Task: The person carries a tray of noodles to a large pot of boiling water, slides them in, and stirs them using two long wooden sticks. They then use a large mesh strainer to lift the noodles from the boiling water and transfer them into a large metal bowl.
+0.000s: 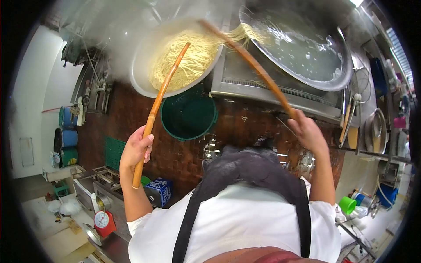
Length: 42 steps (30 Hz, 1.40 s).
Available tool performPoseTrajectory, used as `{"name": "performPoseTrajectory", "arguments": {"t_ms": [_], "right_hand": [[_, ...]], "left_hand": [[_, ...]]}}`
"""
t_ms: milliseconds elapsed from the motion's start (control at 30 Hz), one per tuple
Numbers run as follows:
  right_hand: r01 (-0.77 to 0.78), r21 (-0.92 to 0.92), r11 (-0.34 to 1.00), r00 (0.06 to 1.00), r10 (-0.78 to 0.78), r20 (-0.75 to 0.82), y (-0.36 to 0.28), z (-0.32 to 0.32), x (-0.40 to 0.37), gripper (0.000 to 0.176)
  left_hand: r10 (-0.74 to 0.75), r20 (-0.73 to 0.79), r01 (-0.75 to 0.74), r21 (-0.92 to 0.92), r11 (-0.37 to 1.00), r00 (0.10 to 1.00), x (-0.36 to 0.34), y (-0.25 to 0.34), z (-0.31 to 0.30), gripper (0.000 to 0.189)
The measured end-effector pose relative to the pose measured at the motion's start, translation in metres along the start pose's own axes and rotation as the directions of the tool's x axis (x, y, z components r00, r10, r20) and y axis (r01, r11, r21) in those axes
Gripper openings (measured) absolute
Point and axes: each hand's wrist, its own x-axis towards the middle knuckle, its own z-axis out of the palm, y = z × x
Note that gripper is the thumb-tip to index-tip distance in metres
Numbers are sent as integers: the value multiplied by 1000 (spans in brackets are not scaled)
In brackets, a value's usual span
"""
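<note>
My left hand (138, 148) is wrapped round a long bamboo stick (163, 90), whose tip reaches over a heap of yellow noodles (184, 61) in a wide pale basin (139, 72). In my right hand (308, 131) is a second wooden stick (258, 70), slanting up and left, its far end blurred. Near that end, a strand of noodles (245, 33) stretches between the basin and a large metal pot (302, 83). Foamy, cloudy water (298, 48) fills the pot. Steam hides parts of the basin's far side.
Below the basin, a dark green tub (188, 116) stands on the wet brown tiled floor (237, 127). The metal stove edge (280, 98) runs under the pot. Long-handled tools (346, 118) hang at right. A red scale (104, 222) and blue crate (158, 192) are at lower left.
</note>
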Motion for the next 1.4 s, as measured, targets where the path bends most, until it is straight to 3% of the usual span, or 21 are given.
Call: {"name": "performPoseTrajectory", "arguments": {"t_ms": [33, 67, 133, 233, 333, 400, 433, 533, 633, 700, 733, 800, 867, 933, 1067, 1133, 1200, 1267, 1300, 1367, 1400], "right_hand": [[-49, 114, 992, 991, 33, 133, -2, 8, 12, 36], [157, 9, 988, 975, -157, 157, 11, 23, 28, 34], [248, -61, 967, 960, -237, 147, 36, 47, 80, 28], [133, -208, 969, 991, -128, 39, 97, 63, 167, 30], [184, 58, 981, 981, -179, -78, 117, 6, 134, 27], [160, 220, 962, 979, -126, -161, 156, -24, 100, 26], [194, 251, 948, 963, -135, -234, 186, -42, 85, 26], [-1, 686, 727, 972, 162, -171, 290, -96, 19, 27], [-346, 787, 511, 829, 559, 2, 333, -172, -101, 32], [-436, 733, 522, 768, 641, 1, 365, -177, -159, 31], [-481, 705, 520, 734, 679, 0, 380, -179, -188, 32], [-560, 792, 244, 599, 779, 184, 377, -188, -211, 33], [-580, 803, 140, 564, 780, 271, 391, -181, -209, 34], [-542, 830, 127, 616, 732, 291, 419, -161, -185, 32], [-306, 929, 206, 754, 648, 104, 488, -92, -85, 27], [-261, 950, 169, 705, 705, 68, 524, -53, -13, 28], [-283, 929, 240, 685, 728, 21, 516, -53, 26, 30], [-264, 532, 804, 635, 560, -531, 546, -65, 29, 31], [-275, 206, 939, 610, 336, -718, 561, -70, 24, 33], [-483, 258, 837, 487, 502, -715, 569, -121, -3, 35], [-553, 148, 820, 426, 431, -795, 605, -113, -14, 41]], "left_hand": [[26, 17, -26, -21, 999, 999, -4, 7, 12, 41], [44, 8, -44, 2, 999, 999, -8, 10, 28, 42], [80, -15, -80, 39, 996, 997, -19, 13, 56, 43], [107, -152, -89, 124, 988, 983, -30, 16, 93, 46], [238, -284, -182, 210, 961, 929, -27, 6, 161, 55], [285, -240, -228, 240, 944, 928, -11, -3, 217, 60], [229, -157, -198, 191, 962, 961, -4, 1, 250, 63], [136, 176, -178, 248, 952, 975, 36, 0, 331, 64], [-104, 414, -100, 444, 891, 904, 67, 20, 420, 61], [-26, 560, -331, 525, 784, 828, 100, 10, 463, 60], [-107, 589, -281, 528, 801, 801, 109, 17, 491, 59], [-112, 658, -354, 532, 769, 745, 130, 17, 536, 58], [-65, 705, -444, 512, 735, 706, 154, 7, 581, 57], [37, 719, -534, 480, 696, 694, 171, -13, 628, 56], [71, 612, -484, 543, 686, 788, 191, -27, 738, 53], [9, 579, -395, 545, 740, 815, 208, -20, 790, 62], [78, 523, -432, 599, 674, 848, 230, -35, 830, 71], [130, 503, -484, 678, 553, 854, 233, -41, 855, 82], [142, 509, -511, 723, 465, 849, 229, -41, 864, 88], [105, 541, -545, 779, 311, 834, 229, -41, 875, 102], [122, 546, -553, 770, 319, 829, 235, -42, 880, 99]]}}
